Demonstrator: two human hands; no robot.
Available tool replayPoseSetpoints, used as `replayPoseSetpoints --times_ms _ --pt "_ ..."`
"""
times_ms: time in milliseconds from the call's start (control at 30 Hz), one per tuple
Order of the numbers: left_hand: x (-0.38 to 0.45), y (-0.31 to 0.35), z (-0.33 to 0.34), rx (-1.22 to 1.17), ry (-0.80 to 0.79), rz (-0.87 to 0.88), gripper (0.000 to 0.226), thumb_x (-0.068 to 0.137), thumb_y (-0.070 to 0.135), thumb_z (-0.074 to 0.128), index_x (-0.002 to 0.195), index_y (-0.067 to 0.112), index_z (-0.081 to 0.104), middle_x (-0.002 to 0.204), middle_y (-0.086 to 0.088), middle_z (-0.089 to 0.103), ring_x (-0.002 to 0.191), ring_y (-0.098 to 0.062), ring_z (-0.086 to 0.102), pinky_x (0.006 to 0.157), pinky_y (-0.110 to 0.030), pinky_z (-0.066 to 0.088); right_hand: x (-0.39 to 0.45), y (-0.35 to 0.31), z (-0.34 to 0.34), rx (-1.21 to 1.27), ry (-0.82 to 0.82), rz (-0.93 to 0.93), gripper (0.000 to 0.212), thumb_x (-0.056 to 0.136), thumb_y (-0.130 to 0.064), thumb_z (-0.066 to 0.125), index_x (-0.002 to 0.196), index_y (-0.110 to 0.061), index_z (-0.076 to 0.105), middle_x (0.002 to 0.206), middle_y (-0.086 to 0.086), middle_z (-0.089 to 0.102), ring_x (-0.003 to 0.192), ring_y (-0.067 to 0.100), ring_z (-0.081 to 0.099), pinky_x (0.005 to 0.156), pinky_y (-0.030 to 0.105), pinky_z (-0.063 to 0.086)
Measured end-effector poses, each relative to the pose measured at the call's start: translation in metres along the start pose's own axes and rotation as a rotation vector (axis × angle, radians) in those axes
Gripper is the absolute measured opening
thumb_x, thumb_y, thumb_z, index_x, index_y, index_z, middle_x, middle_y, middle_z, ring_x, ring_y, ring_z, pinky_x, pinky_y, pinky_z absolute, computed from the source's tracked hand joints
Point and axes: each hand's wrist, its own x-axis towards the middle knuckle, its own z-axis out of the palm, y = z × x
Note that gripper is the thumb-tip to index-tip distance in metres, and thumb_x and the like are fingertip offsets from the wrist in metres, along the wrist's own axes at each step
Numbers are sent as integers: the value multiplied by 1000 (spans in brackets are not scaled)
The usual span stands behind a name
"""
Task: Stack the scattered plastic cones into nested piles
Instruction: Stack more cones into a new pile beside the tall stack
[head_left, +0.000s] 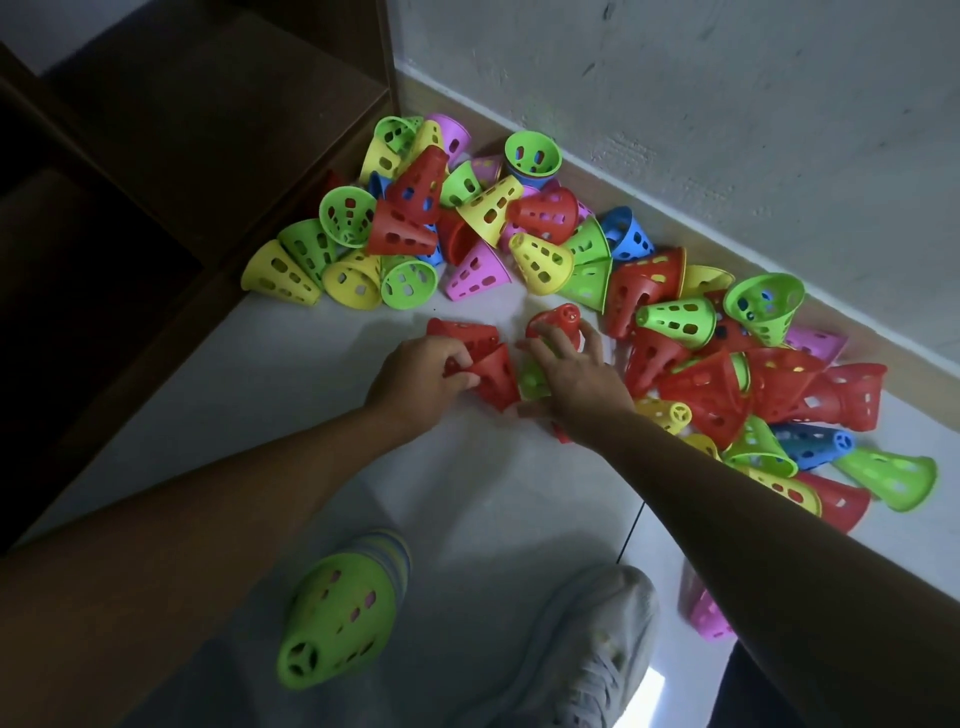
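No legible writing; perhaps blurred red cones (488, 364) under both hands.
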Motion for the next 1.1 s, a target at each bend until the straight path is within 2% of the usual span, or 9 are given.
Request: replayPoseSetpoints --times_ms 200,367,467,633,733,867,933,1033,1100 --pt "-25 -14 -38 -115 17 -46 11 79 25 79 78 22 68 79 2 71 79 -22 69 79 -39 56 -17 13 1 -170 -50 -94 77 93 -62 51 158 -30 22 169 -3 1 152 46 -3 108 64 37" --pt "-59 -3 -67 -277 -50 -73 13 84 10 79 78 18 70 78 -4 71 71 -8 60 74 -29 48 -30 24 2 -251 -49 -145 79 93 -58 51 159 -30 15 169 -3 -8 151 43 12 90 55 56" --pt "-73 5 -78 -318 -68 -81 12 87 10 77 80 16 69 73 -2 67 68 -10 58 70 -29 46 -38 32 5 -232 -23 -145 77 93 -59 51 157 -26 22 168 3 4 146 39 28 88 55 57" --pt "-85 18 -83 -335 -81 -74 12 87 10 76 80 17 69 71 3 65 63 -3 57 63 -17 44 -46 40 8 -96 52 -59 80 87 -59 63 151 -23 32 156 12 30 141 37 37 85 57 58" --pt "-89 25 -87 -368 -98 -75 10 88 11 75 82 15 69 74 -1 67 67 -7 59 66 -20 46 -47 38 1 -16 115 -26 86 83 -62 66 151 -21 32 155 16 37 140 37 41 88 54 58" --pt "-98 36 -102 -384 -94 -50 7 91 11 71 85 11 69 81 -9 69 74 -11 62 70 -28 49 -49 19 -25 95 204 7 92 74 -76 61 146 -29 30 135 8 61 108 29 66 67 40 60" --pt "-107 42 -113 -378 -102 -27 10 94 13 68 86 6 70 83 -14 70 76 -13 62 73 -31 49 -54 6 -39 124 238 7 95 70 -83 54 146 -31 30 124 6 67 95 26 69 64 39 59" --pt "-125 46 -130 -371 -82 -14 13 94 18 69 86 8 71 87 -17 71 78 -14 61 75 -34 49 -69 -19 -60 175 295 -28 96 69 -83 54 144 -26 37 119 7 68 104 29 66 90 44 53" --pt "-138 48 -142 -362 -40 -25 11 93 18 71 84 12 73 83 -14 72 76 -11 62 75 -34 50 -84 -38 -73 266 303 -71 94 70 -77 61 143 -23 40 121 11 67 107 29 64 95 45 50"
